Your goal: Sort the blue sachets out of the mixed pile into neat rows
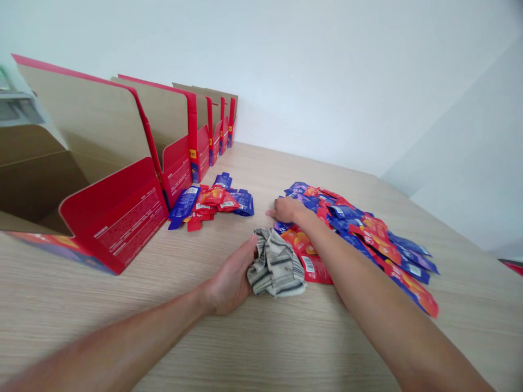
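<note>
My left hand (231, 277) is closed round a crumpled grey-and-white striped cloth (277, 264) lying on the wooden table (261, 337). My right hand (287, 209) reaches forward and rests, fingers bent down, on the near-left end of a large spread of red and blue sachets (368, 239). Whether it grips one is hidden. A smaller heap of red and blue sachets (212, 202) lies to the left, apart from both hands.
A row of several open red-and-brown cardboard display boxes (122, 179) stands along the left, running back to the white wall (327, 71). The nearest box is the largest in view. A red edge (512, 265) shows at the far right.
</note>
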The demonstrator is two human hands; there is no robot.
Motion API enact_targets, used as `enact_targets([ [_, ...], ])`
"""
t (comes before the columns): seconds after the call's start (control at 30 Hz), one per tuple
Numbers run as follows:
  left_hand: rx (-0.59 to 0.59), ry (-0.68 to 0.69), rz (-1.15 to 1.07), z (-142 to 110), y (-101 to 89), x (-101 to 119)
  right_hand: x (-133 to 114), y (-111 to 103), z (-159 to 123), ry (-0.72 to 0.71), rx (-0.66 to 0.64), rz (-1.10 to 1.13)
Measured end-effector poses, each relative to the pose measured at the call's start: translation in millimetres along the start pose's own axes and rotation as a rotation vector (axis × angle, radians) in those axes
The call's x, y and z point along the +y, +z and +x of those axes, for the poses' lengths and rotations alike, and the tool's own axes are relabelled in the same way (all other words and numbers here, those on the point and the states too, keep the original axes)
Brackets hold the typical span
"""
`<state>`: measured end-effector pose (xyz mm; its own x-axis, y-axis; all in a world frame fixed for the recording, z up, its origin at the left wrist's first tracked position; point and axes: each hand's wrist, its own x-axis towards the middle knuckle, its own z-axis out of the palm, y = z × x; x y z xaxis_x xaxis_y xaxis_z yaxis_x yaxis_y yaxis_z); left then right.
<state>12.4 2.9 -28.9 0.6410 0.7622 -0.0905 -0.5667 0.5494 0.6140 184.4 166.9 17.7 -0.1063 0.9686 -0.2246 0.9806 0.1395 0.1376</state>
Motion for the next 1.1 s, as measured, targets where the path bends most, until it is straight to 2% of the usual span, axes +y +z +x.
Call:
enact_targets([
  [0.1,-0.016,0.021,0.003,-1,-0.6,1,-3,5,-8,-0.012,0.073,0.039],
  [0.27,0.013,0.027,-0.013,-2,-2.2,2,9,-6,-27,0.018,0.288,0.144],
  [0.3,0.026,0.032,-0.024,-2,-2.4,3,11,-5,-34,0.012,0.353,0.221],
  [0.37,0.046,0.035,-0.037,-2,-2.5,3,12,2,-54,-0.055,0.472,0.556],
  [0.43,0.047,0.013,-0.037,-1,-2.4,4,7,20,-80,-0.195,0.499,0.977],
  [0.47,0.043,-0.003,-0.04,-1,-2.3,4,3,32,-93,-0.27,0.484,1.101],
  [0.5,0.042,-0.013,-0.048,-1,-2.1,4,-2,44,-105,-0.332,0.471,1.121],
  [0.6,0.056,-0.025,-0.089,-1,-0.8,5,-14,74,-133,-0.43,0.534,0.846],
  [0.67,0.075,-0.034,-0.105,-1,1.2,7,-19,83,-143,-0.473,0.549,0.675],
  [0.8,0.158,-0.049,-0.093,-4,8.5,10,-26,76,-155,-0.547,0.431,0.51],
  [0.93,0.233,-0.032,-0.039,-5,12.9,12,-38,68,-171,-0.516,0.386,0.393],
  [1.1,0.115,-0.034,-0.058,-4,6.0,9,-41,66,-190,-0.53,0.429,0.306],
])
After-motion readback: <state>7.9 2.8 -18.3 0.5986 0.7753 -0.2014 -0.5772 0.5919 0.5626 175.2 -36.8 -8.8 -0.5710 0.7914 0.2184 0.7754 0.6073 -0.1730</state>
